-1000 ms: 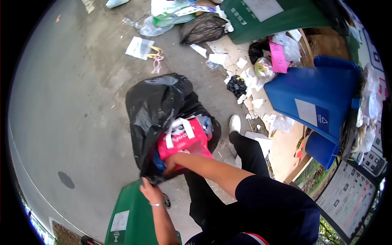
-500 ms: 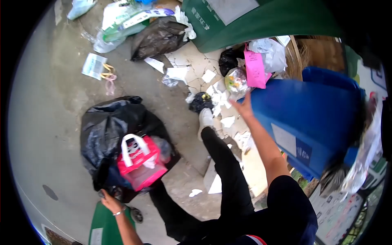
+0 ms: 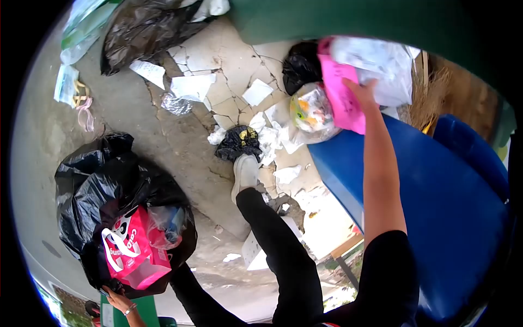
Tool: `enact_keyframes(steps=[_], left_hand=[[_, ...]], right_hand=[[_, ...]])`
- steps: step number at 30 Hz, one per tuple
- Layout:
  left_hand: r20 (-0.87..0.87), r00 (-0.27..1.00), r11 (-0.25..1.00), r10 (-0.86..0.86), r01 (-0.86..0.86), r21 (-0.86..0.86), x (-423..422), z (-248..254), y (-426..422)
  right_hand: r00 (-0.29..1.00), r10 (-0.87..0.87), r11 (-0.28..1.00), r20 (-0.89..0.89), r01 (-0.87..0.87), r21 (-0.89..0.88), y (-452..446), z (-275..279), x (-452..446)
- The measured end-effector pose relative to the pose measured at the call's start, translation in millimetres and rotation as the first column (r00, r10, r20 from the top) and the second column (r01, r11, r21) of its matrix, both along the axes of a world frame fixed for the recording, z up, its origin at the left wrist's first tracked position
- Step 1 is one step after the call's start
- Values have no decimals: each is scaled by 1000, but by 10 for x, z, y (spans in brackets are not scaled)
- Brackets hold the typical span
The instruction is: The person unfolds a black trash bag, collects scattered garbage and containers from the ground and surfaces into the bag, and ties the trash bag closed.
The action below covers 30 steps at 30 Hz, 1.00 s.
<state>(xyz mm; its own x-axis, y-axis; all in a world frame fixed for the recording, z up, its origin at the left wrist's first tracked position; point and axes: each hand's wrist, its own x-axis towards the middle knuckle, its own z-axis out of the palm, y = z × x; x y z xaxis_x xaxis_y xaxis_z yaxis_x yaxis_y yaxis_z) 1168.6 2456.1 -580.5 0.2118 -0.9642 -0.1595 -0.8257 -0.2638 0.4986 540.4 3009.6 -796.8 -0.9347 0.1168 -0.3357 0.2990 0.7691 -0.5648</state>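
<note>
My left hand (image 3: 117,298), with a bracelet at the wrist, is closed on the rim of a large black garbage bag (image 3: 87,191). Inside the bag's mouth lie a pink carrier bag (image 3: 128,256) with white handles and a clear plastic bag (image 3: 165,226). On the other side, my right hand (image 3: 364,94) reaches over the edge of a flat pink packet (image 3: 339,90), its fingers apart. A white plastic bag (image 3: 381,65) is right beside those fingers. Just left of the packet sits a clear bag of mixed rubbish (image 3: 313,109), with a black bag (image 3: 301,68) behind it.
A blue bin (image 3: 436,201) lies at the right, and a green bin (image 3: 338,19) spans the top. Torn white paper (image 3: 193,87) and a small black bag (image 3: 238,143) lie on cracked tiles near my shoe (image 3: 245,175). A dark bag (image 3: 147,32) is farther left.
My right hand has moved forward from above the blue bin to the pink packet. My left hand and the black garbage bag have shifted left and down in view as the camera moved closer.
</note>
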Motion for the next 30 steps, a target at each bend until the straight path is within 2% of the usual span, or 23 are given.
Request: enact_keyframes(steps=[1, 2, 3, 5, 7, 8, 10, 11, 12, 14, 15, 16, 17, 18, 19, 20, 21, 22, 23, 24, 26, 27, 30], left_hand=[[10, 999, 999, -41, 41, 6, 10, -18, -14], [29, 1000, 1000, 12, -12, 24, -264, 60, 74], [-33, 995, 978, 92, -84, 193, -100, 109, -30], [-11, 1000, 993, 17, -15, 121, -204, 104, -10], [-17, 998, 986, 64, -61, 158, -58, 113, -115], [8, 998, 969, 63, -63, 240, -84, 176, -148], [29, 998, 947, 57, -63, 316, -63, 267, -196], [76, 992, 970, -96, 76, 232, 44, 278, -191], [103, 980, 969, -172, 150, 196, 111, 298, -204], [136, 963, 962, -234, 209, 177, 215, 342, -244], [84, 994, 986, -72, 58, 159, -15, 383, -176], [24, 995, 986, 96, -98, 134, -242, 426, -107], [23, 995, 986, 97, -99, 131, -233, 434, -86], [24, 999, 989, 32, -35, 141, -198, 406, -78], [24, 999, 988, -33, 29, 151, -180, 367, -51], [-48, 993, 982, 108, -99, 163, -447, 381, 42], [-32, 994, 981, 106, -99, 164, -357, 351, 12], [-49, 993, 958, 105, -88, 273, -216, 304, -18], [-66, 992, 923, 108, -75, 377, -126, 282, -31], [-98, 988, 939, 120, -80, 335, -255, 186, 78], [-138, 985, 928, 105, -47, 369, -269, 96, 128], [-202, 975, 933, 87, -9, 360, -271, 76, 113], [-199, 968, 913, 150, -59, 404, -269, 77, 153]], right_hand=[[992, 71, 996, 105, -76, 38, -102, -67, 54], [967, 145, 985, 208, -161, 66, -226, -116, 114], [903, 174, 950, 394, -259, 173, -492, -30, 144], [929, 305, 951, 209, -284, -126, -990, 126, 519], [957, 195, 969, 217, -153, -195, -1553, 474, 1045], [976, 216, 976, -7, -216, 6, -1639, 183, 1376], [1000, -12, 940, -5, 9, -342, -1829, 375, 1798], [935, -137, 605, 327, 340, -720, -2010, 805, 1873], [935, -140, 605, 325, 341, -720, -1962, 861, 1851], [706, -516, 508, 485, 708, -490, -1584, 973, 1699], [684, -602, 567, 413, 730, -381, -1223, 770, 1648], [800, -569, 654, 189, 580, -486, -983, 595, 1660], [946, -323, 915, -40, 301, -270, -659, 436, 1647], [951, -19, 851, -309, 178, 495, -515, 317, 1677], [975, -99, 883, -199, 178, 435, -417, 223, 1615], [965, -258, 940, -47, 262, 219, -345, 129, 1520], [934, -338, 940, 117, 329, 92, -365, 61, 1468], [871, -400, 909, 284, 417, 3, -380, -11, 1416], [861, -400, 908, 315, 418, 11, -366, -125, 1394], [849, -399, 908, 345, 419, 20, -384, -218, 1366], [926, -316, 947, 206, 294, 133, -439, -293, 1537], [959, -244, 956, 142, 214, 198, -811, -271, 1661], [955, -223, 975, 197, 216, 56, -1464, -497, 1999]])
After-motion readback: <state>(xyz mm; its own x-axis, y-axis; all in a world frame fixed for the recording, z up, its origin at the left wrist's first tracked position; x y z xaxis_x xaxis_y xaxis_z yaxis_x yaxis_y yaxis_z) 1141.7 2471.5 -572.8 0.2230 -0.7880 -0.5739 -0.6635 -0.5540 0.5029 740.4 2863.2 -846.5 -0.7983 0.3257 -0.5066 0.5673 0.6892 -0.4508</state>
